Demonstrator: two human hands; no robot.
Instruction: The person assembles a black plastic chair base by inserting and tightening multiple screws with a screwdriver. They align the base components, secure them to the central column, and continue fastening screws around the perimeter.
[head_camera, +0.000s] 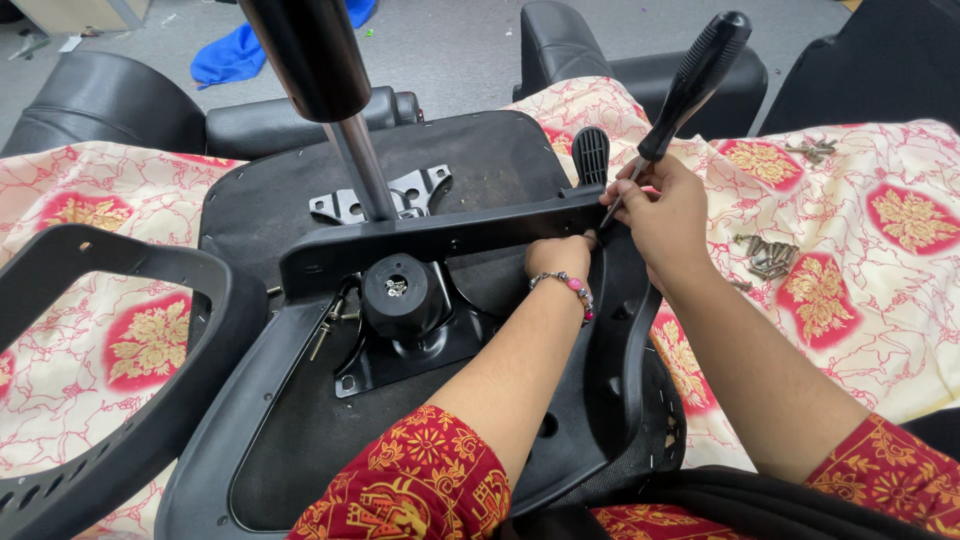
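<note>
Evidently midway: right hand (668, 215) grips the black-handled screwdriver (692, 82) at the black plastic armrest bracket (440, 240), closed left hand (558, 256) steadying it, loose brass-coloured screws (768, 256) unused

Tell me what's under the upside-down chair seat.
A floral cloth lies under the seat, with loose screws on it to the right. What the cloth covers can't be seen.

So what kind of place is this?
Probably a workshop or office floor where chairs get put together. A chair seat lies upside down on a flowered cloth, loose screws sit nearby, and the right hand holds a screwdriver.
</note>
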